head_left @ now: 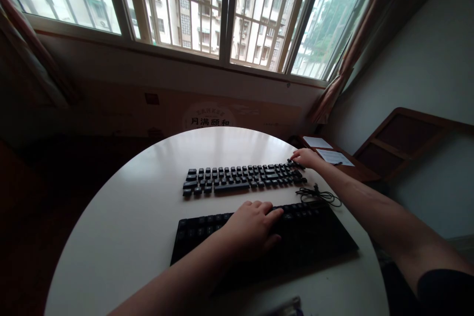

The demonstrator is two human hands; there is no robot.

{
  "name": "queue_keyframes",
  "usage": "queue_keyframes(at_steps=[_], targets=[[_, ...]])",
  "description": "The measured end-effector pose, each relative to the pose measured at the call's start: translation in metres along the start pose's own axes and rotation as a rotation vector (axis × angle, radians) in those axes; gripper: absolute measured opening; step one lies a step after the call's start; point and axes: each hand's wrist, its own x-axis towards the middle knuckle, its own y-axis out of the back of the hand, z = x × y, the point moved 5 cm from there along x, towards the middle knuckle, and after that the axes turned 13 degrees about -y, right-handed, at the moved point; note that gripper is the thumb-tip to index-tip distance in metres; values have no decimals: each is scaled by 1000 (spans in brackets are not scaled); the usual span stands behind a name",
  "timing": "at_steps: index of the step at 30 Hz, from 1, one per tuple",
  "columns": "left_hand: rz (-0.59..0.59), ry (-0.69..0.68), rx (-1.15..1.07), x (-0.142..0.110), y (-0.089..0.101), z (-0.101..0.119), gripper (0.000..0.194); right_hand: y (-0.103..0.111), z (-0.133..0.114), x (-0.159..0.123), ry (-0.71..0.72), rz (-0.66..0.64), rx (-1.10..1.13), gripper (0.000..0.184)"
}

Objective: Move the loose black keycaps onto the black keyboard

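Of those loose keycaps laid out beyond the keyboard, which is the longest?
The spacebar keycap, in the row nearest the keyboard: it is one long bar, while the other loose keycaps are much shorter.

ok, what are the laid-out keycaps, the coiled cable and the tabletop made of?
Keycaps: likely molded plastic, dark; uniform shapes, soft highlights.
Cable: probably plastic or rubber sheathing, black; thin, bends into loops.
Tabletop: white, smooth, semi-gloss; blurred window light shows at the far side. Laminate or paint, can't tell.
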Motion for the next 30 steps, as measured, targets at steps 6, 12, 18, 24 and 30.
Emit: queue_keyframes(at_steps=[6,12,18,24,30], targets=[[3,3,-8,0,-1,0,61,5,-11,4,7,33,-9,31],[-5,8,-9,0,0,-1,61,5,-19,10,-12,-1,-26,32],[-8,5,-12,1,-1,0,61,-2,-28,12,-51,-32,4,32],[3,16,-9,1,-1,0,61,2,-42,7,-36,-17,162,31],[-13,17,-10,2,1,-1,61,30,-39,-27,37,87,506,27]])
